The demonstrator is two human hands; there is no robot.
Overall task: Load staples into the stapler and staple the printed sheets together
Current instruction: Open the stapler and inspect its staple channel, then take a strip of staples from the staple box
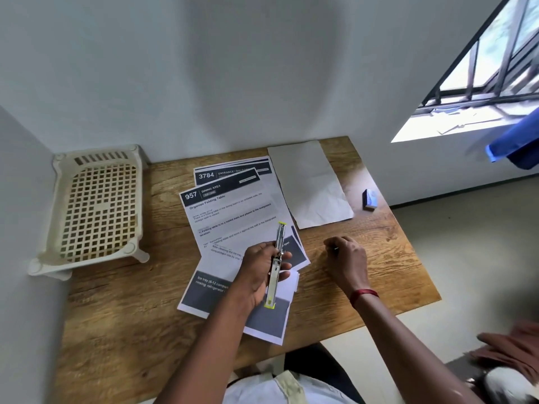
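The stapler (276,265) sat near the centre of the frame, swung fully open into one long metal strip with yellow-green plastic at both tips, gripped around its hinge by the left hand (258,277), fingers wrapped closed on it. To the right of centre the right hand (347,259) hovered just above the wooden table (122,316) with fingers curled narrow; a small bright glint showed at the fingertips, perhaps a strip of staples, though it was too small to be sure.

The main risk seemed to be the loading itself. A staple strip is thin, brittle and slick, so a pinch off its middle could snap it or drop it onto the wood grain, where it would be hard to spot. With the stapler held in the air over the printed sheets (233,217), not braced, the channel could tilt and let staples slide out, and the sprung pusher could catch a finger. The sheets lay fanned and misaligned, some overlapping at angles; stapling without squaring them would probably miss a lower page.

The sheets were matte white paper with dark header bands and grey blocks. A blank, creased sheet (309,185) lay above and right of them, and a small blue staple box (369,199), boxy and glossy, stood further right near the table edge. At the left, a cream plastic basket (99,211) with a square lattice stood at the table's left edge.
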